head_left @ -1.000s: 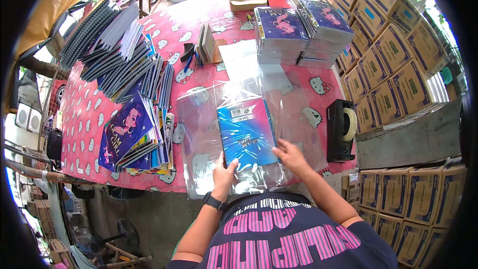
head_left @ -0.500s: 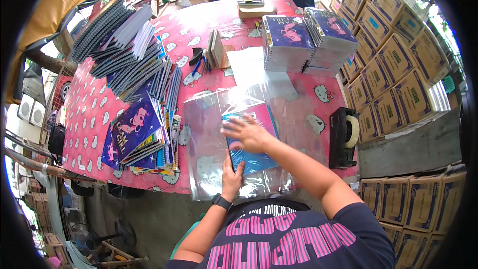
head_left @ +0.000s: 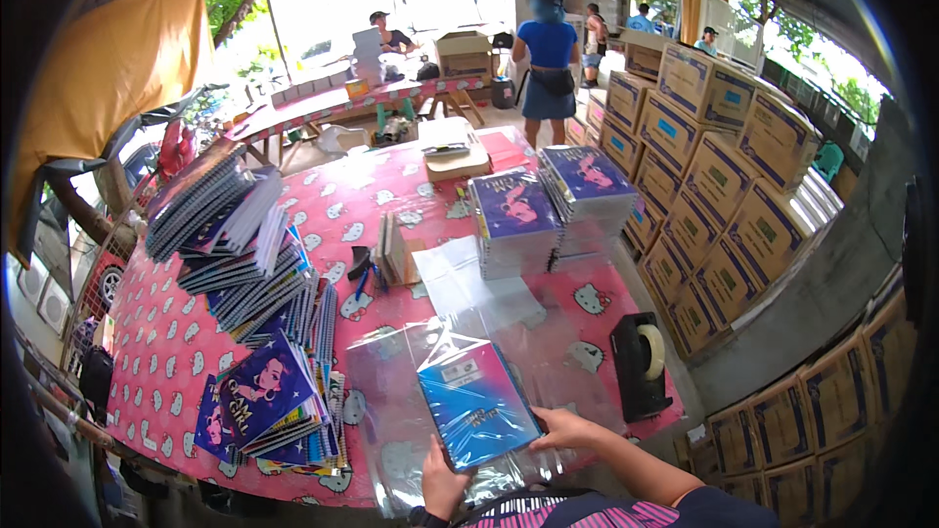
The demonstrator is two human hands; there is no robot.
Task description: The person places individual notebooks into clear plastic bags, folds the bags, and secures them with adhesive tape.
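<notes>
A blue and pink spiral notebook (head_left: pixel 479 409) in clear shiny plastic lies in front of me at the near edge of the table, its back cover up. My left hand (head_left: pixel 443 479) grips its lower left corner, fingers closed. At the lower right edge, my right hand (head_left: pixel 565 428) pinches the same notebook. Sheets of clear plastic (head_left: pixel 386 411) spread flat under and around it. Just beyond is a white sheet (head_left: pixel 465 279).
Piles of spiral notebooks (head_left: pixel 256 269) lean along the left. Two stacks of wrapped notebooks (head_left: pixel 514 225) stand at the back right. A black tape dispenser (head_left: pixel 641 367) sits near the right edge. Cartons (head_left: pixel 719 176) are piled beyond; a person (head_left: pixel 548 59) stands behind the table.
My right hand has left the top of the notebook and now grips its right edge. My left hand stays at the lower left. The view has tilted up, showing more background.
</notes>
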